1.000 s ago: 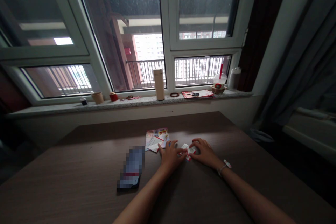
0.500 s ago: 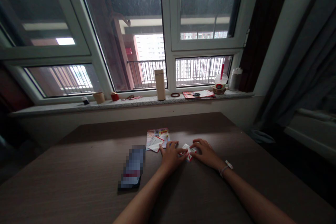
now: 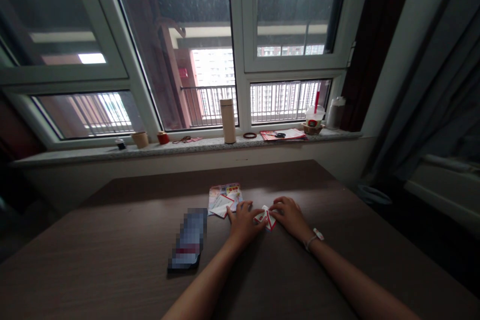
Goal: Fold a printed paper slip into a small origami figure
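A small folded paper (image 3: 268,221), white with red edges, lies on the table between my hands. My left hand (image 3: 245,222) has its thumb and index finger on the left side of the paper, pinching it, while its other fingers arch over the tabletop. At the paper's upper right edge, my right hand (image 3: 290,214) pinches with thumb and fingertips close together. Part of the paper is hidden under the fingers. Just left of my left hand, another folded white paper (image 3: 222,206) rests on a colourful printed sheet (image 3: 217,191).
A phone (image 3: 189,240) with a blurred screen lies on the brown table (image 3: 112,240), left of my left forearm. Along the windowsill stand a beige flask (image 3: 227,122), a paper cup (image 3: 140,139), a drink cup with a straw (image 3: 314,116), and scissors (image 3: 279,135) on red sheets.
My right hand has shifted slightly left, its fingers closing on the folded paper's upper edge. More of the paper's red-edged front now shows. My left hand has hardly moved.
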The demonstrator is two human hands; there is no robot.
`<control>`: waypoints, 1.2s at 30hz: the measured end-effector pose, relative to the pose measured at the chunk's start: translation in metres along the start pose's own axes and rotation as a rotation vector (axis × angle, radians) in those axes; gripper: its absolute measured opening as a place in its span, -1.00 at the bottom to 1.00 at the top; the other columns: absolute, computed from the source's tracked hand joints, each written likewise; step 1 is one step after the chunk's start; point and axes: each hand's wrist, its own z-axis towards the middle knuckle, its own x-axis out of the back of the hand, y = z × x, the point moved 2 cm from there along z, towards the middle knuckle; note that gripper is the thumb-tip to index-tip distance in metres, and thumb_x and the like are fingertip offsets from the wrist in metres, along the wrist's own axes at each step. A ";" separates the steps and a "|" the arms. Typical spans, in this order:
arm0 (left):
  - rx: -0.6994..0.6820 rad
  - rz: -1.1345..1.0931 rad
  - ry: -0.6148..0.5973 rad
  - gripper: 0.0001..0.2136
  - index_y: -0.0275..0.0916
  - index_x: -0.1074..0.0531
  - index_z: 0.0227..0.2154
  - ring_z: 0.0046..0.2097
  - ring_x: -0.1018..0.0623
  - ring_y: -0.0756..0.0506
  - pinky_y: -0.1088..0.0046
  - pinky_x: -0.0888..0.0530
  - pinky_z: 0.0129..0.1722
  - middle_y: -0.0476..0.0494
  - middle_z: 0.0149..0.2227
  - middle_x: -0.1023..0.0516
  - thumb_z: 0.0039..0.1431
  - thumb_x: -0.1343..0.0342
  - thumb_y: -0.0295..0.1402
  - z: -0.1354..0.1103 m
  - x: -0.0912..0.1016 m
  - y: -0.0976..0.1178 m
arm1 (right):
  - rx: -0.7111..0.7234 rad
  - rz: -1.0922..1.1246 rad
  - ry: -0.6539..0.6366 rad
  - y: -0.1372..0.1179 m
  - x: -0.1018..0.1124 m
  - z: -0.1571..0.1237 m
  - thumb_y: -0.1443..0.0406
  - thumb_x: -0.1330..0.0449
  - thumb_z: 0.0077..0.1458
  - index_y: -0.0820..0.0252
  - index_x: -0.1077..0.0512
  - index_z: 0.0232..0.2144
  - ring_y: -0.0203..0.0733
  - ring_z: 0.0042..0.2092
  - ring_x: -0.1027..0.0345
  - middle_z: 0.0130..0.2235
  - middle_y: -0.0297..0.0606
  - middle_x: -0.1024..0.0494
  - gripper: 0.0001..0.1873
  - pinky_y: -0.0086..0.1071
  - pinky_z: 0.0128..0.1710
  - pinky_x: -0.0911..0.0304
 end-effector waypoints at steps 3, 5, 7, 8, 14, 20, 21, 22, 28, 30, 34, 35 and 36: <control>0.006 -0.003 -0.006 -0.69 0.23 -0.48 -0.10 0.25 -0.16 -0.29 -0.39 0.23 0.13 -0.08 0.21 -0.29 0.08 -0.13 0.02 0.001 -0.001 -0.001 | -0.030 0.012 0.014 -0.003 -0.002 0.003 0.16 -0.16 0.10 0.00 -0.57 -0.33 -0.09 0.02 -0.25 -0.10 -0.26 -0.47 -0.81 -0.23 0.07 -0.09; 0.004 0.000 -0.007 -0.69 0.23 -0.48 -0.11 0.25 -0.15 -0.29 -0.40 0.23 0.12 -0.07 0.21 -0.28 0.07 -0.13 0.03 0.001 -0.002 -0.001 | -0.045 0.012 0.032 -0.003 -0.004 0.004 0.18 -0.17 0.09 0.01 -0.56 -0.35 -0.10 0.00 -0.26 -0.11 -0.27 -0.48 -0.83 -0.25 0.05 -0.09; 0.001 0.008 -0.004 -0.70 0.23 -0.49 -0.11 0.25 -0.15 -0.29 -0.41 0.22 0.12 -0.05 0.22 -0.27 0.07 -0.14 0.02 0.002 -0.004 -0.002 | -0.051 0.009 0.052 -0.004 -0.004 0.004 0.18 -0.18 0.09 0.03 -0.56 -0.36 -0.11 -0.02 -0.26 -0.13 -0.27 -0.48 -0.84 -0.26 0.03 -0.09; 0.001 0.012 -0.004 -0.70 0.22 -0.49 -0.11 0.25 -0.15 -0.30 -0.41 0.22 0.12 -0.05 0.22 -0.27 0.07 -0.14 0.02 0.002 -0.004 -0.002 | -0.051 0.006 0.060 -0.004 -0.005 0.004 0.18 -0.18 0.08 0.04 -0.55 -0.36 -0.11 -0.02 -0.26 -0.15 -0.27 -0.48 -0.84 -0.27 0.02 -0.09; -0.010 0.011 0.004 -0.70 0.20 -0.49 -0.11 0.24 -0.17 -0.31 -0.43 0.19 0.11 -0.06 0.21 -0.28 0.07 -0.16 -0.02 0.002 -0.001 0.000 | -0.039 -0.007 0.078 -0.004 -0.006 0.003 0.17 -0.20 0.07 0.05 -0.54 -0.37 -0.13 -0.06 -0.25 -0.18 -0.27 -0.48 -0.85 -0.30 -0.01 -0.07; -0.017 -0.009 0.016 -0.72 0.20 -0.49 -0.12 0.23 -0.18 -0.31 -0.42 0.18 0.11 -0.04 0.19 -0.30 0.07 -0.17 -0.04 0.001 -0.001 0.000 | -0.047 -0.016 0.071 -0.006 -0.004 0.003 0.17 -0.21 0.06 0.05 -0.54 -0.38 -0.13 -0.05 -0.25 -0.19 -0.27 -0.47 -0.86 -0.30 -0.02 -0.07; -0.019 -0.014 0.020 -0.72 0.20 -0.49 -0.13 0.23 -0.18 -0.30 -0.43 0.18 0.11 -0.04 0.19 -0.30 0.07 -0.17 -0.04 0.002 -0.001 0.000 | -0.049 -0.016 0.066 -0.006 -0.003 0.003 0.17 -0.22 0.06 0.05 -0.54 -0.38 -0.13 -0.05 -0.25 -0.19 -0.27 -0.47 -0.86 -0.30 -0.02 -0.07; -0.020 -0.017 0.023 -0.72 0.20 -0.49 -0.13 0.23 -0.18 -0.30 -0.43 0.18 0.11 -0.05 0.19 -0.31 0.07 -0.17 -0.04 0.002 -0.002 0.000 | -0.051 -0.016 0.062 -0.007 -0.003 0.003 0.17 -0.22 0.05 0.05 -0.54 -0.38 -0.13 -0.05 -0.24 -0.19 -0.27 -0.47 -0.86 -0.30 -0.02 -0.07; -0.018 -0.026 0.024 -0.72 0.20 -0.50 -0.14 0.23 -0.19 -0.30 -0.43 0.18 0.11 -0.06 0.19 -0.30 0.06 -0.17 -0.02 0.002 -0.002 -0.001 | -0.066 -0.017 0.042 -0.008 -0.001 0.003 0.17 -0.22 0.05 0.06 -0.53 -0.37 -0.13 -0.04 -0.24 -0.18 -0.27 -0.46 -0.86 -0.29 -0.01 -0.05; -0.012 -0.022 0.016 -0.72 0.19 -0.50 -0.13 0.23 -0.18 -0.31 -0.42 0.19 0.12 -0.06 0.20 -0.29 0.07 -0.17 -0.02 0.002 -0.002 -0.001 | -0.061 -0.011 0.042 -0.008 -0.002 0.003 0.17 -0.22 0.05 0.06 -0.53 -0.38 -0.13 -0.04 -0.24 -0.19 -0.27 -0.46 -0.86 -0.29 -0.01 -0.05; 0.000 -0.011 -0.001 -0.71 0.20 -0.51 -0.13 0.23 -0.18 -0.32 -0.41 0.19 0.12 -0.05 0.21 -0.28 0.07 -0.16 -0.01 0.002 -0.001 0.000 | -0.064 -0.016 0.049 -0.007 -0.003 0.003 0.17 -0.22 0.04 0.05 -0.52 -0.38 -0.13 -0.04 -0.24 -0.19 -0.29 -0.46 -0.87 -0.30 -0.02 -0.05; -0.001 -0.012 0.003 -0.71 0.20 -0.51 -0.13 0.23 -0.18 -0.32 -0.41 0.19 0.12 -0.05 0.21 -0.28 0.07 -0.16 -0.01 0.002 -0.001 0.000 | -0.063 -0.017 0.052 -0.007 -0.003 0.003 0.17 -0.23 0.04 0.05 -0.52 -0.38 -0.13 -0.04 -0.24 -0.19 -0.29 -0.46 -0.87 -0.30 -0.03 -0.05; -0.004 -0.013 0.012 -0.72 0.19 -0.51 -0.13 0.23 -0.19 -0.32 -0.41 0.19 0.13 -0.05 0.20 -0.28 0.07 -0.16 -0.01 0.001 0.000 0.001 | -0.063 -0.016 0.054 -0.007 -0.003 0.003 0.17 -0.23 0.04 0.05 -0.52 -0.39 -0.13 -0.04 -0.24 -0.19 -0.30 -0.46 -0.87 -0.31 -0.03 -0.05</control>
